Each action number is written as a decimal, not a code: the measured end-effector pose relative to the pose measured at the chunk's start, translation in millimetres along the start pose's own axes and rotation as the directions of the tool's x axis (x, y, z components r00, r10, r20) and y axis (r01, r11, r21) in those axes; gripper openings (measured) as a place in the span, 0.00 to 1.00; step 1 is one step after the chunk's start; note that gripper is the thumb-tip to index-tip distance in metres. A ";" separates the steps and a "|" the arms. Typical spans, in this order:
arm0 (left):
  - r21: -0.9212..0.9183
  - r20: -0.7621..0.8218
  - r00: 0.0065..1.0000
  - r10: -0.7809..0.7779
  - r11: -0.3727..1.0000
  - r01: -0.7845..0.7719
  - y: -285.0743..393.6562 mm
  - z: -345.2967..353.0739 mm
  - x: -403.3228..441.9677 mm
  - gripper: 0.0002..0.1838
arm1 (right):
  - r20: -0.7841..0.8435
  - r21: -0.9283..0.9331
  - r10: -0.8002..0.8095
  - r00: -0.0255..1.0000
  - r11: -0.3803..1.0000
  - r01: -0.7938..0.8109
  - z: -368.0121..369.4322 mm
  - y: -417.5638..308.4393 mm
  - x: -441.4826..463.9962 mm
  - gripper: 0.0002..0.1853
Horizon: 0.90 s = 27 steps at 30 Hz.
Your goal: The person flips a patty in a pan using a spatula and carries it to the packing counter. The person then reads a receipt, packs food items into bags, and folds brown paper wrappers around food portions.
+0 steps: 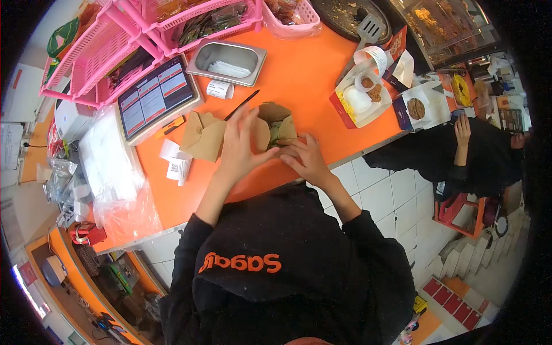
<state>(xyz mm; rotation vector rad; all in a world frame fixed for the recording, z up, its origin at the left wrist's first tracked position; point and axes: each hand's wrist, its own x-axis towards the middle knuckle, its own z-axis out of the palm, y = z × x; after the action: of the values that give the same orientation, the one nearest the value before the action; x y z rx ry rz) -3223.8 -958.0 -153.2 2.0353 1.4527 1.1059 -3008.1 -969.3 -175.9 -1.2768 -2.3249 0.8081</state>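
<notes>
An opened brown paper takeaway box with green leafy content stands at the table's near edge. My left hand wraps its left side, thumb stretched along the front and fingers up the flap. At the near right edge of that box, the bent fingers of my right hand press on the cardboard; part of their grip is hidden. Just left of my left hand is a second brown takeaway box, its lid folded over. A thin black stick-like item lies behind both boxes.
Left are a tablet, paper receipts and an orange cutter. Behind stand a metal tray and pink baskets. A food box and a spatula are right; a co-worker's hand is further right.
</notes>
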 end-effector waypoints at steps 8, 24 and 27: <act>0.050 0.319 0.938 0.133 0.986 -0.157 -8.6 3.2 17.2 0.37 | -0.528 -0.007 0.022 0.849 1.000 -0.030 6.5 -3.6 9.1 0.37; -0.002 0.146 0.989 -0.028 1.000 0.029 -22.5 39.4 -42.1 0.38 | -0.261 -0.219 0.000 0.965 0.974 -0.060 6.1 -3.3 32.3 0.31; 0.337 0.190 0.970 0.153 0.918 -0.211 -18.2 31.0 -43.8 0.36 | -0.309 -0.203 0.060 0.949 0.971 -0.127 7.1 -12.0 23.2 0.30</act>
<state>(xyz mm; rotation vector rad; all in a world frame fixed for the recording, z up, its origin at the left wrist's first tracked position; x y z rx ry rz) -3216.6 -987.7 -200.9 2.4909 1.4885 0.7615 -3031.9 -956.9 -172.7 -1.4968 -2.1632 0.3546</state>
